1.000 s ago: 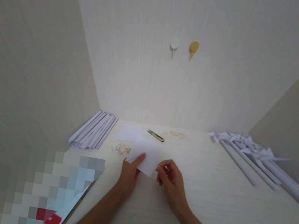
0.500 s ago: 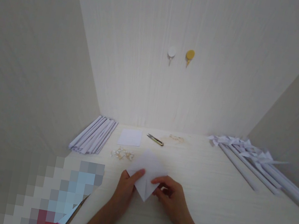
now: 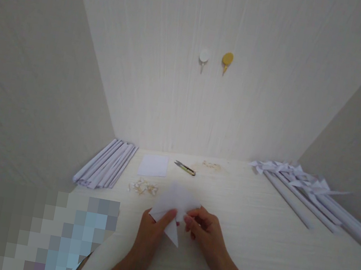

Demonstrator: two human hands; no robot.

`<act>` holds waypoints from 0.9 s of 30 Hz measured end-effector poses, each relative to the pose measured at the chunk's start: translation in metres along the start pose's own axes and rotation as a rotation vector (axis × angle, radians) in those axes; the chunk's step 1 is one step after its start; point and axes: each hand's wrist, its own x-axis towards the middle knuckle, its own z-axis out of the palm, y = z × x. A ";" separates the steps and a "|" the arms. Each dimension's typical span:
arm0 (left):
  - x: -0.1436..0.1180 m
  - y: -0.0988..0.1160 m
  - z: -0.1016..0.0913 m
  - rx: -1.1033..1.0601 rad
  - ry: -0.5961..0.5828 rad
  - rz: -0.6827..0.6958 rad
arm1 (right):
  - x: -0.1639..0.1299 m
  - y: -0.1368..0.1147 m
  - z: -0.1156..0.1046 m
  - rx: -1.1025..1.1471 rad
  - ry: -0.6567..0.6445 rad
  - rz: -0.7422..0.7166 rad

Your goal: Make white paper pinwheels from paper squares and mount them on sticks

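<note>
A single head-worn camera provides the only view. It looks forward and down from above the near edge of the table [image 3: 249,259], facing the back wall [image 3: 205,111]. The near table edge lies below the frame; the far edge meets the back wall at mid-height. The left hand [image 3: 150,237] and right hand [image 3: 206,235] sit close to the lens, low and centred. Side walls close in the table's left and right edges.

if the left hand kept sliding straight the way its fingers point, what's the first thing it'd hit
The left hand points up and slightly right, away from the person. Past the white paper sheet it already pinches, the next thing in line looks like the small snips near the back wall, though depth is hard to judge.
</note>
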 end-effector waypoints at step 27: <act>-0.002 0.004 0.007 -0.088 -0.061 -0.085 | 0.001 0.006 -0.002 -0.125 0.023 -0.023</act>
